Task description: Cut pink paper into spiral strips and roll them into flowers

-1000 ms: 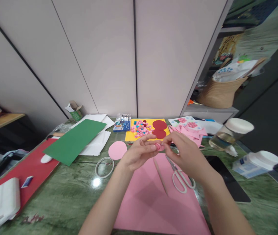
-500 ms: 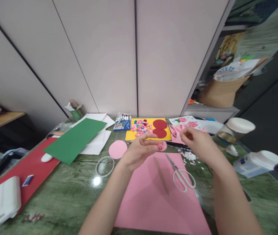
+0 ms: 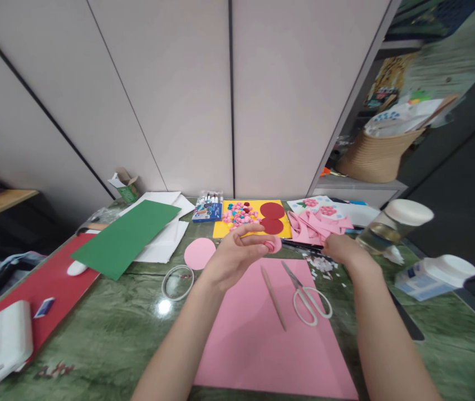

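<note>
My left hand [image 3: 239,253] is closed in a pinch on a small rolled pink paper flower [image 3: 271,245], held above the far edge of the pink sheet [image 3: 262,356]. My right hand [image 3: 341,249] reaches down beside a pile of small white paper scraps [image 3: 323,264], close to pink paper cut-offs [image 3: 318,223]. Its fingers are bunched together and mostly hidden, so what they hold cannot be made out. Below the hands, white-handled scissors [image 3: 310,301] and a thin wooden stick [image 3: 274,298] lie on the pink sheet.
A pink paper circle [image 3: 199,253] and a tape roll [image 3: 177,283] lie to the left. Behind them is a yellow sheet [image 3: 220,229] with red circles and small beads. Green paper [image 3: 126,239] overlaps a red sheet [image 3: 53,284]. A glass jar [image 3: 387,228] and white-lidded bottle [image 3: 433,277] stand right.
My right hand has moved down and slightly right, from above the pink cut-offs to the scraps. My left hand keeps the paper flower in nearly the same place.
</note>
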The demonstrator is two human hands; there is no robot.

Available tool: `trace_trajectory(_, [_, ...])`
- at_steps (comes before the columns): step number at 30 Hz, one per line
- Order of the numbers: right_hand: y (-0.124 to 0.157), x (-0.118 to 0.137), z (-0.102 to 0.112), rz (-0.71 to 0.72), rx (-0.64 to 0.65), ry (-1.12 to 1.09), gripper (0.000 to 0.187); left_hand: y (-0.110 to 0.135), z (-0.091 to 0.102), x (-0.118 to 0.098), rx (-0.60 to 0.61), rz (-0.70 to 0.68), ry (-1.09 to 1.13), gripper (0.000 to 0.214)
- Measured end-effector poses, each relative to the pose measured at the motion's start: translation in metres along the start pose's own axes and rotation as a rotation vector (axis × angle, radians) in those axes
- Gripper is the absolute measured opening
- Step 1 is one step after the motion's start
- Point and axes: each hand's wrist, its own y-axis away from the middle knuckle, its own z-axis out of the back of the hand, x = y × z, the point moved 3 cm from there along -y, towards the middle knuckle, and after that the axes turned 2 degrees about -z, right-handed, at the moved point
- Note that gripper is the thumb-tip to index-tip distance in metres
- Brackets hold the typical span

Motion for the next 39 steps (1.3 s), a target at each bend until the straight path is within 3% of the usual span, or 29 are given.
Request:
trace_trajectory(3, [0.010,0.011,0.019,0.044,-0.052,-0.064,0.018,0.000,-0.001,0.000,-0.025,-0.064,-0.056,0.033])
trace_trajectory(6, [0.038,0.034,0.049,0.161,-0.155,-0.162,0.020,0.005,-0.005,-0.001,-0.132,-0.209,-0.225,0.032])
trace_trajectory(10, [0.098,0.069,0.090,0.626,-0.481,-0.534,0.015,0.016,-0.018,-0.002,-0.216,-0.392,-0.475,0.027])
trace_trajectory(14, [0.131,0.086,0.100,0.803,-0.625,-0.456,0.019,0.025,-0.028,-0.004,-0.211,-0.474,-0.562,0.024])
trace_trajectory(39, [0.135,0.098,0.097,0.825,-0.644,-0.533,0.007,0.028,-0.032,-0.004,-0.171,-0.475,-0.513,0.033])
